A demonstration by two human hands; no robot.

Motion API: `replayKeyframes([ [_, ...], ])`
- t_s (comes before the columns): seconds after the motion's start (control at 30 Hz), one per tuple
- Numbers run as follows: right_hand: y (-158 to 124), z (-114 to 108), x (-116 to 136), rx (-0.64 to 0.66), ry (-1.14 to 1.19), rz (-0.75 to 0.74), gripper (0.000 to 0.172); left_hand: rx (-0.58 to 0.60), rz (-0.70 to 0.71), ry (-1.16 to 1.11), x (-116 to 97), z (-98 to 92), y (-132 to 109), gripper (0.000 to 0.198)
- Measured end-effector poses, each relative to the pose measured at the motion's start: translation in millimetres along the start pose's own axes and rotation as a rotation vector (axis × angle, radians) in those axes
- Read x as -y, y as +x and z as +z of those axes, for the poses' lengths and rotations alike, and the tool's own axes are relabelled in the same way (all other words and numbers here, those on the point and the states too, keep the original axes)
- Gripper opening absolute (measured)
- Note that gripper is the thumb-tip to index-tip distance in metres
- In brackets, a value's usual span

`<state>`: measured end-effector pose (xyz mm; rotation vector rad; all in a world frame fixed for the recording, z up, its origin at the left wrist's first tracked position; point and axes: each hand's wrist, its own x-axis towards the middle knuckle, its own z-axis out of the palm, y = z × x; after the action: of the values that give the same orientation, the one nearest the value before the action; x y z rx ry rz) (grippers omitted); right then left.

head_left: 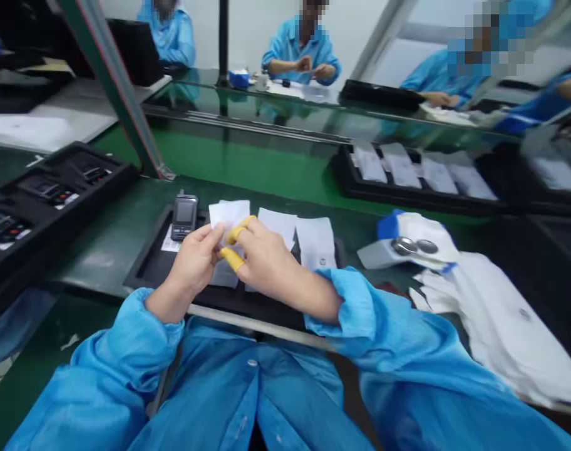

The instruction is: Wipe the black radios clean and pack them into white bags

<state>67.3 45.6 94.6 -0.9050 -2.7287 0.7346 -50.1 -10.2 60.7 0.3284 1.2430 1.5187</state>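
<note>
My left hand point(194, 258) is closed, thumb and fingers pinching a white translucent pouch point(229, 212) by its lower left part. On its other side my right hand point(269, 260), with yellow finger cots on some fingers, is closed on the same pouch. Both hands are above a black foam tray point(147, 268) on the bench. In the tray's left end a dark handheld radio point(185, 213) with a small screen and stub antenna lies beside my left fingers. More white pouches point(316, 241) lie in the tray to the right; my hands partly cover the tray's contents.
At left a black tray point(55, 219) holds several handheld devices. Another black tray point(421, 191) with white pouches stands back right. Right of my arm are a blue-and-white box point(384, 247), round metal pieces point(404, 245) and a pile of white pouches point(515, 319). Co-workers sit across the bench.
</note>
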Motion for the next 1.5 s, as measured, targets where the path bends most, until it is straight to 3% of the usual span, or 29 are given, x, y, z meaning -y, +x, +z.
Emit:
replayKeyframes([
  [0.1, 42.8, 3.9, 5.8, 0.008, 0.087, -0.033, 0.024, -0.178, 0.041, -0.004, -12.7, -41.4, -3.4, 0.039],
  [0.2, 102.6, 15.1, -1.0, -0.058, 0.103, 0.104, 0.026, -0.324, 0.092, -0.026, -21.9, -73.9, -5.4, 0.046],
  [0.23, 123.7, 23.4, -4.7, -0.002, 0.092, 0.180, 0.026, -0.354, 0.082, -0.030, -23.5, -82.3, -5.3, 0.049],
  [0.37, 191.4, 71.0, -15.0, 0.212, 0.091, 0.395, 0.032, -0.353, -0.023, -0.050, -23.8, -104.8, -1.0, 0.052],
  [0.5, 214.0, 100.6, -13.8, 0.262, 0.132, 0.455, 0.026, -0.357, -0.017, -0.120, -23.8, -113.2, 5.7, 0.048],
  [0.6, 205.5, 94.5, -10.8, 0.194, 0.160, 0.456, 0.022, -0.386, 0.015, -0.152, -26.7, -112.7, 9.4, 0.051],
  [0.7, 185.8, 69.6, -10.3, 0.084, 0.164, 0.458, 0.026, -0.392, 0.069, -0.129, -29.8, -108.1, 9.7, 0.051],
  [0.77, 171.7, 47.2, -12.9, -0.082, 0.173, 0.425, 0.027, -0.374, 0.103, -0.095, -30.8, -103.2, 8.0, 0.052],
  [0.87, 153.3, 9.7, -21.3, -0.429, 0.279, 0.296, 0.031, -0.333, 0.126, -0.043, -30.9, -93.9, 4.0, 0.053],
  [0.93, 142.3, -15.8, -27.0, -0.570, 0.399, 0.194, 0.036, -0.304, 0.146, -0.019, -31.1, -87.3, 1.5, 0.052],
  [1.07, 118.1, -60.1, -24.5, -0.687, 0.564, 0.007, 0.031, -0.234, 0.197, 0.054, -36.1, -73.7, -3.2, 0.047],
  [1.17, 97.9, -80.1, -8.4, -0.787, 0.634, -0.057, 0.027, -0.198, 0.217, 0.129, -42.3, -62.4, -8.2, 0.046],
  [1.3, 76.7, -90.5, 11.6, -0.880, 0.712, -0.067, 0.029, -0.102, 0.198, 0.199, -45.3, -46.6, -16.3, 0.045],
  [1.5, 64.4, -98.1, 10.5, -0.863, 0.616, -0.060, 0.029, -0.056, 0.244, 0.169, -44.8, -29.0, -25.4, 0.040],
])
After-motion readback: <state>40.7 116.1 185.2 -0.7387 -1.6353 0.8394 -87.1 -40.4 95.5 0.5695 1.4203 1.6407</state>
